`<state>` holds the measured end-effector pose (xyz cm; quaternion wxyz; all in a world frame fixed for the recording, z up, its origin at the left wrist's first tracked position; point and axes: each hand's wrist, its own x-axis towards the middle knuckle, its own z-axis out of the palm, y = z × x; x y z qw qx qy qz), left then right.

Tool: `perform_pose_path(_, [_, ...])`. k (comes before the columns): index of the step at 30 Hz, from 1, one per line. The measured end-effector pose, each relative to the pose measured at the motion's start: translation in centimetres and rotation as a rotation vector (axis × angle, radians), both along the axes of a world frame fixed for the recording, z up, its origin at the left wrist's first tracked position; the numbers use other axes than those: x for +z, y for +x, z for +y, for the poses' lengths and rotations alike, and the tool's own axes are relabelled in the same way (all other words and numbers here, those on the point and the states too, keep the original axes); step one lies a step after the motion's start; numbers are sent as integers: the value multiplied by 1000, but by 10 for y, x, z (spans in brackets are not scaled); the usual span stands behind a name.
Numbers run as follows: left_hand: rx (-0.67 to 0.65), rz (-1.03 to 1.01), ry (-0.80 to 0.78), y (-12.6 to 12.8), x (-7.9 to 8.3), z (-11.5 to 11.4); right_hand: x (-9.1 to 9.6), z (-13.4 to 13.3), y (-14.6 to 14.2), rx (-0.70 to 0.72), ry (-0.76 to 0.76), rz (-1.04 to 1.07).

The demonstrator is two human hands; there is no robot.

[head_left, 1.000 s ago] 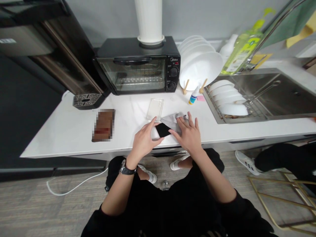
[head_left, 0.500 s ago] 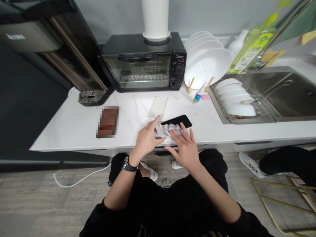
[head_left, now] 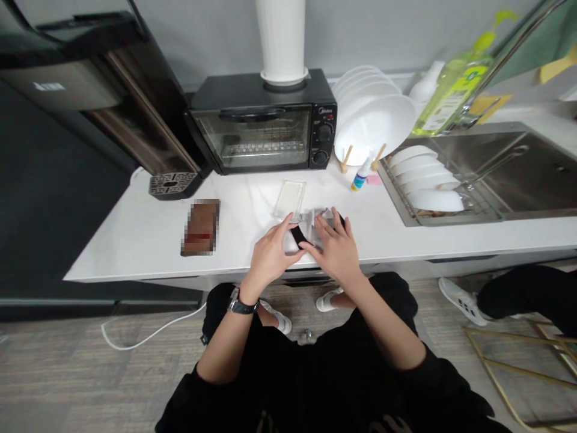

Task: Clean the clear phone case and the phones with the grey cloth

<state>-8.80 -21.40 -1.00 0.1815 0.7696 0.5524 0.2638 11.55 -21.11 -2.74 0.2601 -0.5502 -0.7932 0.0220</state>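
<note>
**Grey cloth (head_left: 315,224) over the middle of a black phone (head_left: 299,236), left hand (head_left: 270,260) and right hand (head_left: 336,252) on it**

The cloth has moved over the phone since the earlier frame, and the right hand has shifted up onto it. The phone is now at the middle of the counter's front edge, between the hands. Its long axis seems to run across the view, rising slightly to the right. A black strip shows beside the left hand's fingers (head_left: 285,236), and a small black tip shows past the right hand; the cloth hides the rest.

The left fingers lie close together, slightly curved, against the left end. The right fingers (head_left: 325,227) are a little spread and press down on the cloth. Whether either hand pinches, I cannot tell.

A clear phone case (head_left: 289,199) lies just beyond the cloth, and a pixelated brown object (head_left: 201,227) sits well to the left on the white marble counter (head_left: 126,255). Along the back stands a black toaster oven (head_left: 261,129), with white bowls (head_left: 372,123) leaning on wooden pegs beside it. At right, a steel sink (head_left: 505,168) holds a rack of white plates (head_left: 419,180). A green dish soap bottle (head_left: 451,90) stands behind it, at upper right.
</note>
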Motion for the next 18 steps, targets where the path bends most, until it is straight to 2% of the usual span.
perform_pose_path(3, [29, 37, -28, -1, 1, 0, 1, -21, -19, 117, -32, 2])
perform_pose_path(5, [46, 64, -44, -1, 1, 1, -1, -37, -22, 146, -46, 6])
perform_pose_path(9, [25, 53, -31, -1, 1, 0, -5, -55, 1, 72, -37, -5])
perform_pose_path(11, [0, 26, -12, 0, 0, 0, -6, -50, 21, -7, -13, -13])
perform_pose_path(14, [-14, 5, 24, 0, -1, 0, -7, -27, 46, -109, 26, -29])
perform_pose_path(16, [-7, 5, 32, 1, -1, -1, -5, -9, 49, -128, 40, -35])
perform_pose_path(18, [2, 3, 27, 1, -1, -1, -3, 4, 40, -111, 34, -33])
